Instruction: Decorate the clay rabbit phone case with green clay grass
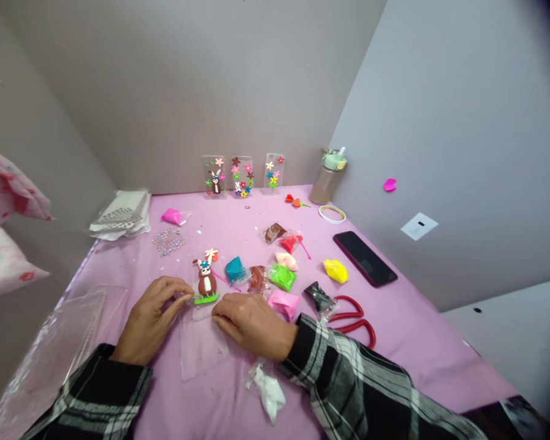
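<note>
A clear phone case [195, 354] lies in front of me with a brown clay rabbit [206, 284] on its far half. The rabbit has pale ears, a white belly and a blue flower on its head. Beneath its feet runs a green clay strip [206, 299]. My left hand [153, 311] pinches at the strip's left end with thumb and forefinger. At the strip's right end is my right hand [254, 324], its fingers curled together over the case; whatever they hold is hidden. A peach flower [211, 253] sits above the rabbit.
Wrapped clay lumps, including blue [235, 269], green [283, 277] and black [318, 297], lie to the right. Beyond are red-handled scissors [360, 324], a phone [365, 258] and a bottle [326, 180]. White clay [269, 391] lies nearest. Three decorated cases [242, 177] lean on the wall.
</note>
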`<state>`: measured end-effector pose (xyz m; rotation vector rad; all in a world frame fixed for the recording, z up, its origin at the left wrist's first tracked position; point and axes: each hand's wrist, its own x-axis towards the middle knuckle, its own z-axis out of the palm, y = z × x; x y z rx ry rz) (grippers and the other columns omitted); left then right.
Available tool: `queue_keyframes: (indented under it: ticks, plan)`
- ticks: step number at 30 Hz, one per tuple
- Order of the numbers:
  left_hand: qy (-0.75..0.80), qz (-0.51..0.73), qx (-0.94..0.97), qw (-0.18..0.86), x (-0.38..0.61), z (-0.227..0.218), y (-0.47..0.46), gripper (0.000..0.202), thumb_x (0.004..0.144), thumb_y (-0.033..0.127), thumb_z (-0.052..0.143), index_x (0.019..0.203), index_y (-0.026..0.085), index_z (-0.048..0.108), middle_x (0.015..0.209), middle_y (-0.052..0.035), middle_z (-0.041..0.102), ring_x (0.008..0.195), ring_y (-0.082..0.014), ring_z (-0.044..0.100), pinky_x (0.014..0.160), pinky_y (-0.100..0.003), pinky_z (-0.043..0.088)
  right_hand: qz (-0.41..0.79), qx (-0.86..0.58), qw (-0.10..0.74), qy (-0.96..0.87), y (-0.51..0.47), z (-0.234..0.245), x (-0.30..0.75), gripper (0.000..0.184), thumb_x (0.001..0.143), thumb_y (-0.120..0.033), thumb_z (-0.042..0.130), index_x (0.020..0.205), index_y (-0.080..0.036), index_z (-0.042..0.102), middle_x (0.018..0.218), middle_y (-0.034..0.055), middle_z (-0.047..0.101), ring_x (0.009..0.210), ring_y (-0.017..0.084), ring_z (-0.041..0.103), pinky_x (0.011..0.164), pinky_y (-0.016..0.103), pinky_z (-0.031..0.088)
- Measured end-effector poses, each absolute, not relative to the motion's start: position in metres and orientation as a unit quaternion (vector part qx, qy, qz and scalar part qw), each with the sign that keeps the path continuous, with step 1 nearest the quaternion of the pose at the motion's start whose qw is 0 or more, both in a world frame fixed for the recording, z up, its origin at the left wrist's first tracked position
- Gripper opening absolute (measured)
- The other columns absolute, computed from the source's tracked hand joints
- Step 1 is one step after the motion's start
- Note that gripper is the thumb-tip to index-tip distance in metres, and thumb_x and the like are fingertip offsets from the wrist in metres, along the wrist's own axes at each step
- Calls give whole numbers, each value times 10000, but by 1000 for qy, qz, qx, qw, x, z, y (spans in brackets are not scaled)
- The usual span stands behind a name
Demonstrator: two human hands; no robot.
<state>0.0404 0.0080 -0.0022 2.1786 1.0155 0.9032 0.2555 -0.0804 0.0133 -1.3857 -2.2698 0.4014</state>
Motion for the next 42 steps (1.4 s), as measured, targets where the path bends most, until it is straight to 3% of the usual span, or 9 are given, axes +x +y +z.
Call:
queue_keyframes:
  ticks: [11,33,42]
  plan:
    - [362,309,839,265,39,-4,6,193,954,414,565,890,290,697,964,-30,672,975,-249,605,881,-364,452,139,-497,220,-828,-80,12,256,157,1014,-192,532,940,-162,667,914,50,723,774,154,611,675,259,407]
    - [330,291,876,197,38,-9,7,194,1020,295,484,979,256,670,1010,-30,650,977,-206,581,879,-320,442,129,-498,205,-833,-80,11,254,178,1025,-210,523,944,-162,674,910,48,733,768,156,623,670,266,419]
    - [340,312,866,194,43,-12,7,190,1004,362,536,952,239,671,987,-32,642,986,-218,581,893,-330,432,132,-494,200,-836,-79,12,253,164,1018,-199,532,949,-158,674,912,44,728,774,153,627,673,265,417]
